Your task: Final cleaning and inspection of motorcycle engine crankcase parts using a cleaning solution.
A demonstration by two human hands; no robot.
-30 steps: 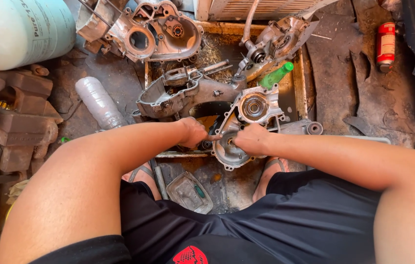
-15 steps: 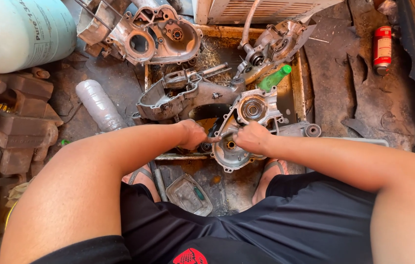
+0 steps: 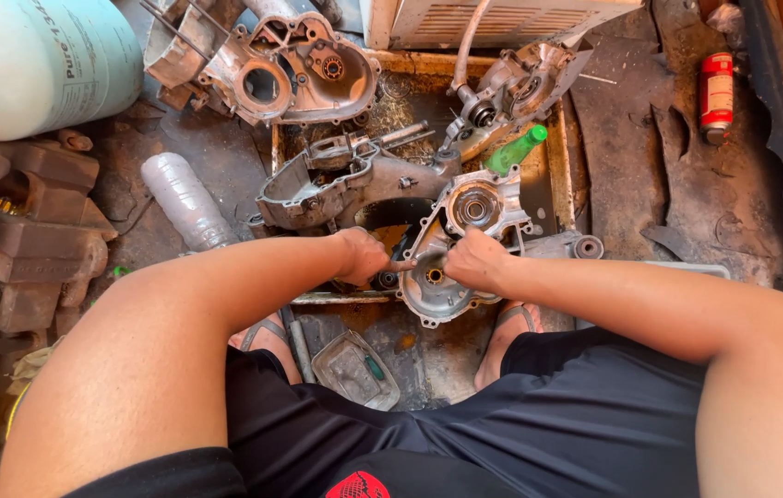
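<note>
A greasy grey engine case half (image 3: pixel 454 247) lies tilted on the near edge of a shallow rusty metal tray (image 3: pixel 559 157). My right hand (image 3: pixel 474 260) rests closed on the case's middle, just beside a small round bearing hole. My left hand (image 3: pixel 365 258) is closed at the case's left edge, its fingers pinching something small and dark that I cannot make out. The two hands almost touch. My knees and black shorts fill the lower part of the view.
More engine case parts lie in the tray (image 3: pixel 345 180) and behind it (image 3: pixel 271 69). A green-capped bottle (image 3: pixel 516 150), a clear plastic bottle (image 3: pixel 184 198), a pale gas cylinder (image 3: pixel 36 60), a red can (image 3: pixel 716 92), a rusty vise (image 3: pixel 31 221) and a small plastic dish (image 3: pixel 354 369) surround me.
Both hands stay on the case half and shift only slightly; the left fingers have closed in nearer the right hand. The camera has tipped a little.
</note>
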